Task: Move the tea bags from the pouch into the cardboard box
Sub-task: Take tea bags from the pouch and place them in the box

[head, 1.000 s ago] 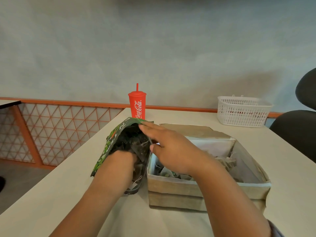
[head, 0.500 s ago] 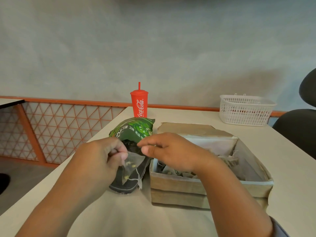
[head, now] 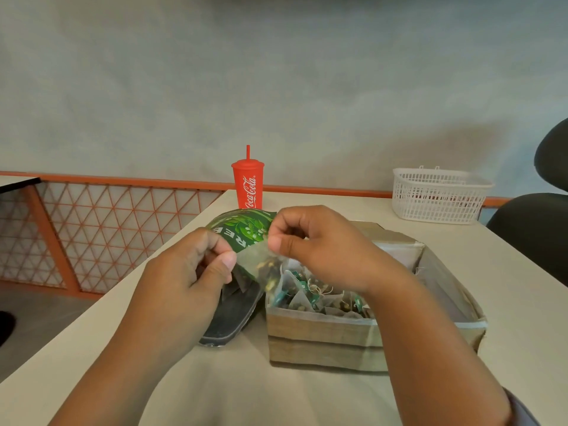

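Observation:
A green tea pouch [head: 242, 230] with a dark open mouth lies on the table just left of the cardboard box [head: 322, 339]. Between the pouch and the box a translucent tea bag [head: 261, 265] hangs in the air. My left hand [head: 190, 272] pinches its left edge with thumb and forefinger. My right hand [head: 313, 244] pinches its right edge, above the box's left end. Several tea bags [head: 322, 298] with green tags and strings lie piled in the box.
A red Coca-Cola cup [head: 248, 182] with a straw stands behind the pouch. A white plastic basket [head: 439, 195] sits at the back right of the table. A dark chair [head: 538, 222] stands at the right edge. An orange lattice railing [head: 92, 229] runs along the left.
My left hand came out of the pouch with a tea bag and carried it right. My right hand let go of the pouch's rim and now pinches the same bag.

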### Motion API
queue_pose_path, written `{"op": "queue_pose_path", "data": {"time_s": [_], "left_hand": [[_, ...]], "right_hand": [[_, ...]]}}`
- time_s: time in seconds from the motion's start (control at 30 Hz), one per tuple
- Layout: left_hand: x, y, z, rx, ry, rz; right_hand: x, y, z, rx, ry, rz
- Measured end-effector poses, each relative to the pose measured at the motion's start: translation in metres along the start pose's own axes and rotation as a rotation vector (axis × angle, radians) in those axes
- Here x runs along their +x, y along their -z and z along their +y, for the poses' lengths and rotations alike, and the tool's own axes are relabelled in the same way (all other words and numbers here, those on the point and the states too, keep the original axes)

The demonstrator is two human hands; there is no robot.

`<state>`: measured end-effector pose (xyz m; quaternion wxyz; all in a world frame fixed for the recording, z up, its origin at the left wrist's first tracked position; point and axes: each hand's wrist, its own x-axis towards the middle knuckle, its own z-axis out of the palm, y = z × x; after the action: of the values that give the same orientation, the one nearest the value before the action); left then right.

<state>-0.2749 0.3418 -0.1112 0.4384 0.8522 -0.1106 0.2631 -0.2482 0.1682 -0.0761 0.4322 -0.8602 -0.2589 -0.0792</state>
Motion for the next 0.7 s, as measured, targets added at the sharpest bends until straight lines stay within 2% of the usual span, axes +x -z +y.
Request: {"op": "queue_pose_path", "data": {"time_s": [0.1,0.2,0.37,0.47,0.7], "left_hand": [[0.000,-0.003,-0.006,0.089,-0.007,0.044],[0.001,-0.003,-0.017,0.285,-0.048,0.042],[0.004,-0.007,-0.038,0.502,-0.048,-0.059],[0.006,-0.011,-0.046,0.524,-0.064,-0.104],[0.016,-0.015,-0.042,0.504,-0.107,-0.077]], "right_hand": [[-0.003,0.012,0.003,-0.058,-0.032,0.098],[-0.008,0.028,0.010,-0.135,-0.076,0.204],[-0.020,0.057,0.019,-0.156,-0.133,0.318],[-0.028,0.073,0.026,-0.242,-0.212,0.299],[-0.043,0.093,0.051,-0.410,-0.413,0.158]]}}
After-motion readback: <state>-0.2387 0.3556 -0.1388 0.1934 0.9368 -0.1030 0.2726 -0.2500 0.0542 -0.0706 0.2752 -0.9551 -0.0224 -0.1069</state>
